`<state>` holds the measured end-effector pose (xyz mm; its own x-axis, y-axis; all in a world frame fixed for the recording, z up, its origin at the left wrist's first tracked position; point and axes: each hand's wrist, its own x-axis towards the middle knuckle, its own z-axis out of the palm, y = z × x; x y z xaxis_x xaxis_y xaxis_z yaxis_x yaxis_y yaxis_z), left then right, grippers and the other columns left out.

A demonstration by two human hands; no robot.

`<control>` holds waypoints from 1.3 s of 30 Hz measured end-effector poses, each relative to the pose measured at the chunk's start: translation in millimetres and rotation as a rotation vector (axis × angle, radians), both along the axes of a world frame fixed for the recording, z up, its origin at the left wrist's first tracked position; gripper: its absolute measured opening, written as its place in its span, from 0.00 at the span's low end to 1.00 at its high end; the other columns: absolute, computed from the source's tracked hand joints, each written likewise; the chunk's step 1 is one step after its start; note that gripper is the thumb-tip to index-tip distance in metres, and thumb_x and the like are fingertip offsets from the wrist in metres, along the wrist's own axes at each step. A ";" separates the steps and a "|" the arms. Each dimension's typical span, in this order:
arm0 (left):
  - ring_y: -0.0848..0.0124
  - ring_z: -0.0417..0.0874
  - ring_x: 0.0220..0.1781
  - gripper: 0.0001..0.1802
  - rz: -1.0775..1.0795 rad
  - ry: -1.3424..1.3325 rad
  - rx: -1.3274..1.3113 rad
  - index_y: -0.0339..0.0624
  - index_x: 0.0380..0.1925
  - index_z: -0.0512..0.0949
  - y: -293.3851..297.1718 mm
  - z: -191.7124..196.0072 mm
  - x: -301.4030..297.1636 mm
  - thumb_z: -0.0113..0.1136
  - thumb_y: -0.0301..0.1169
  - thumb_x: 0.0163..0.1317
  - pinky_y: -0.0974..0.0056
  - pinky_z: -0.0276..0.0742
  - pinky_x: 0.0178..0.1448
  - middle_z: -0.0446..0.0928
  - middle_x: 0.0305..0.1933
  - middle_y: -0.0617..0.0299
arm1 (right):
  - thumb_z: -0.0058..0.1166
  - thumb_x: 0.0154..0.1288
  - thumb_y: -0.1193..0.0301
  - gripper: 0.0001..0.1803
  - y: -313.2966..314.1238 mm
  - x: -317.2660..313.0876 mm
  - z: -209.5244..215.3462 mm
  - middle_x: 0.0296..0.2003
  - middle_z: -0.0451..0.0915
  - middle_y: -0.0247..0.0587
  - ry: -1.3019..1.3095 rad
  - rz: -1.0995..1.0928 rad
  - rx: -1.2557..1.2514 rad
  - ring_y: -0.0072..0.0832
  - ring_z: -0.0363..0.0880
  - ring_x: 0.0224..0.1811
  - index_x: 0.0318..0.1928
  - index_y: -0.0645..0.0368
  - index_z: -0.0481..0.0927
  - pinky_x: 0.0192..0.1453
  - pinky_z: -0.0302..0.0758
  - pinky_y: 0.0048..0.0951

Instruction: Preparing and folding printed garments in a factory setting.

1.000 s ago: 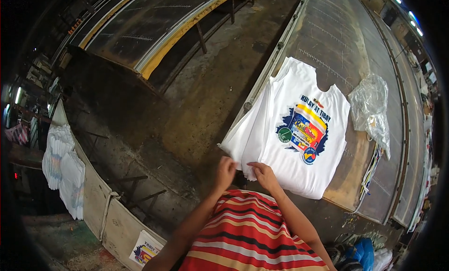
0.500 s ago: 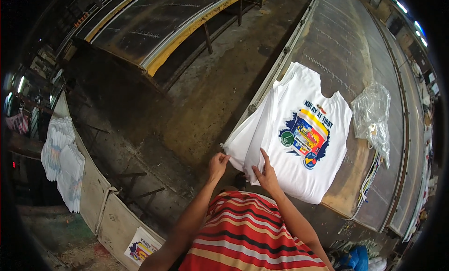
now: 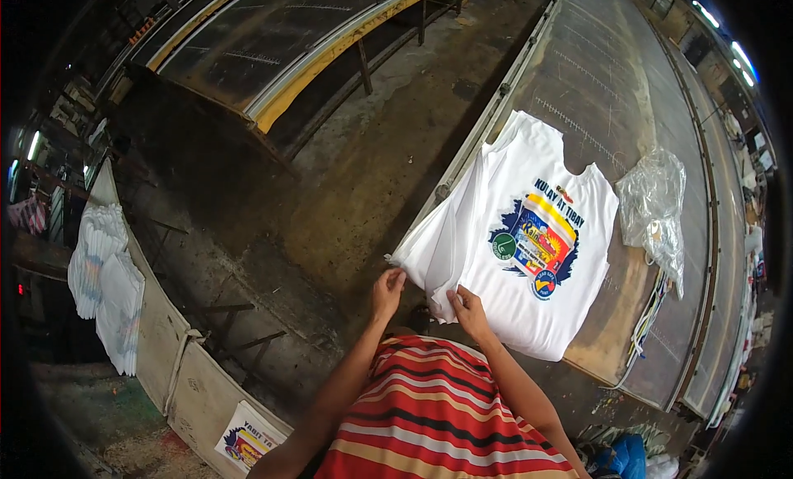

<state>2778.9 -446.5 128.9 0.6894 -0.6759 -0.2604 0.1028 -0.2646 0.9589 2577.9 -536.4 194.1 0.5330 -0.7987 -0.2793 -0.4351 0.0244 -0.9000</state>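
Observation:
A stack of white printed shirts (image 3: 487, 279) lies on the near end of a long table, its left part hanging past the table's edge in loose folds. The top one bears a colourful print of a paint can. My left hand (image 3: 387, 294) pinches the hanging left corner of the fabric, fingertips together. Close to its right, my right hand (image 3: 470, 314) is closed with thumb and index finger on a folded edge of a shirt. How many layers each hand holds is hidden.
A crumpled clear plastic bag (image 3: 652, 202) and a bundle of thin cords (image 3: 648, 318) lie right of the shirts on the long table (image 3: 595, 74). Folded white shirts (image 3: 120, 305) drape over a low bench (image 3: 161, 314) at left. Another dark table (image 3: 273, 45) stands beyond the aisle.
My right hand's fingers have drawn in from an extended pose and now pinch the fold. The left corner has barely shifted in my left hand.

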 end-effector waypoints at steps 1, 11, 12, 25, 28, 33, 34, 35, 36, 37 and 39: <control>0.78 0.79 0.27 0.16 0.000 -0.045 -0.024 0.37 0.42 0.81 -0.7 -2.7 7.6 0.63 0.41 0.67 0.69 0.75 0.32 0.82 0.29 0.65 | 0.53 0.73 0.61 0.17 0.7 -1.9 -1.3 0.18 0.66 0.34 -0.037 0.015 0.005 0.18 0.61 0.22 0.36 0.66 0.77 0.25 0.61 0.29; 0.77 0.80 0.32 0.13 -0.356 0.040 -0.074 0.34 0.40 0.81 -10.0 38.9 -15.7 0.67 0.33 0.63 0.67 0.77 0.40 0.83 0.31 0.61 | 0.48 0.76 0.65 0.16 -2.7 -11.5 -9.0 0.29 0.70 0.27 -0.166 0.072 0.253 0.15 0.63 0.31 0.42 0.70 0.76 0.33 0.63 0.23; 0.77 0.80 0.33 0.13 -0.397 0.045 -0.184 0.34 0.41 0.81 -14.0 42.4 -28.6 0.67 0.34 0.63 0.67 0.77 0.41 0.82 0.31 0.62 | 0.48 0.76 0.65 0.16 -2.9 -11.3 -8.9 0.29 0.70 0.27 -0.199 0.076 0.241 0.15 0.63 0.31 0.42 0.70 0.76 0.33 0.63 0.23; 0.79 0.78 0.29 0.08 -0.169 -0.157 0.082 0.35 0.36 0.83 13.8 34.1 33.2 0.66 0.30 0.63 0.70 0.74 0.36 0.82 0.27 0.63 | 0.50 0.70 0.74 0.14 2.1 -14.7 25.8 0.21 0.68 0.31 -0.144 -0.123 0.018 0.17 0.62 0.20 0.54 0.59 0.79 0.24 0.61 0.24; 0.78 0.81 0.33 0.07 -0.207 0.027 -0.024 0.36 0.36 0.84 -0.1 50.7 10.2 0.68 0.28 0.61 0.70 0.76 0.40 0.84 0.31 0.63 | 0.50 0.72 0.72 0.12 -3.7 -8.4 21.8 0.23 0.69 0.28 -0.070 0.065 0.118 0.15 0.63 0.23 0.53 0.60 0.80 0.27 0.63 0.21; 0.79 0.80 0.32 0.09 -0.515 0.040 -0.131 0.35 0.34 0.82 -9.3 79.2 -35.8 0.70 0.28 0.59 0.71 0.77 0.38 0.82 0.29 0.64 | 0.52 0.74 0.63 0.14 -4.2 5.4 4.8 0.22 0.70 0.26 -0.074 0.036 0.103 0.16 0.65 0.25 0.37 0.62 0.81 0.30 0.65 0.22; 0.80 0.80 0.31 0.09 -0.574 0.006 -0.115 0.34 0.33 0.81 -9.6 82.0 -35.1 0.70 0.28 0.59 0.71 0.76 0.36 0.81 0.29 0.65 | 0.52 0.74 0.63 0.14 -3.8 4.9 3.2 0.22 0.70 0.26 -0.111 0.031 0.115 0.16 0.65 0.25 0.37 0.62 0.81 0.30 0.65 0.22; 0.80 0.79 0.30 0.09 -0.625 0.009 -0.077 0.34 0.33 0.80 -9.7 83.5 -32.0 0.70 0.28 0.59 0.72 0.76 0.35 0.81 0.28 0.65 | 0.52 0.75 0.62 0.15 -3.3 4.0 2.5 0.22 0.71 0.26 -0.097 0.033 0.095 0.16 0.65 0.25 0.35 0.62 0.80 0.30 0.64 0.22; 0.80 0.79 0.30 0.09 -0.639 -0.029 -0.104 0.34 0.33 0.80 -9.8 84.1 -25.1 0.70 0.28 0.59 0.72 0.76 0.35 0.81 0.28 0.65 | 0.52 0.75 0.62 0.17 -3.3 2.4 2.9 0.23 0.72 0.26 -0.069 0.022 0.060 0.15 0.65 0.25 0.33 0.62 0.79 0.29 0.63 0.22; 0.81 0.78 0.29 0.09 -0.661 -0.026 -0.097 0.35 0.32 0.80 -8.6 84.0 -15.5 0.70 0.28 0.59 0.71 0.75 0.35 0.80 0.27 0.66 | 0.52 0.75 0.62 0.17 -3.0 0.5 3.8 0.23 0.72 0.26 -0.082 0.029 0.077 0.15 0.65 0.25 0.33 0.62 0.79 0.29 0.63 0.22; 0.81 0.78 0.29 0.09 -0.677 0.012 -0.096 0.35 0.32 0.80 -4.8 82.5 4.9 0.71 0.28 0.59 0.72 0.75 0.35 0.80 0.27 0.66 | 0.53 0.74 0.61 0.17 -2.8 -3.7 7.4 0.24 0.75 0.30 -0.167 -0.016 0.090 0.16 0.65 0.22 0.34 0.62 0.81 0.26 0.64 0.24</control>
